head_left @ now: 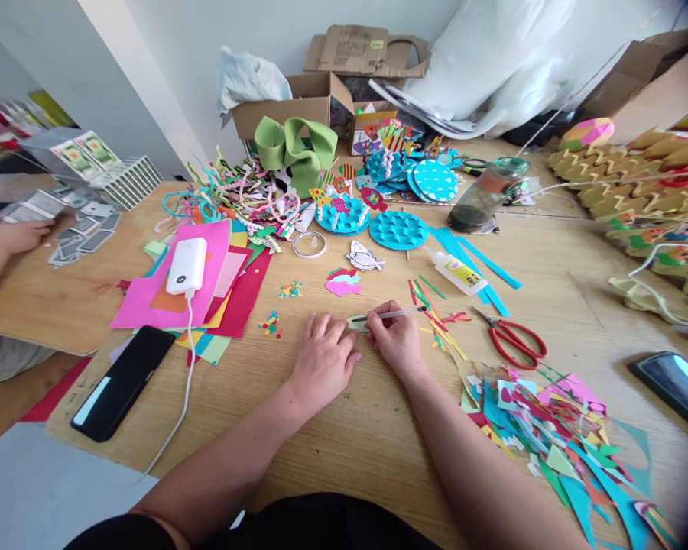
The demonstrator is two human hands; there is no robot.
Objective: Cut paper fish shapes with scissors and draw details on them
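Observation:
My right hand (397, 342) grips a slim pen (404, 312) with a pale barrel, its dark tip on a small light green paper piece (355, 321). Flat on the table lies my left hand (324, 356), fingers somewhat spread, the fingertips close to the green piece's left side. Whether they touch it I cannot tell. Just beyond are a pink, red and pale blue paper fish (344, 284) and a white fish cutout with dark outlines (365, 256). Left of these sit small piles of coloured paper dots (270, 325). Thin paper strips (436, 317) lie right of the pen.
Red-handled scissors (516, 341), a glue bottle (459, 273) and paper scraps (550, 428) lie to the right. At left are coloured sheets (246, 294), a power bank (186, 265) with a white cable, and a phone (122, 383). Another person's hand (20, 234) rests at far left.

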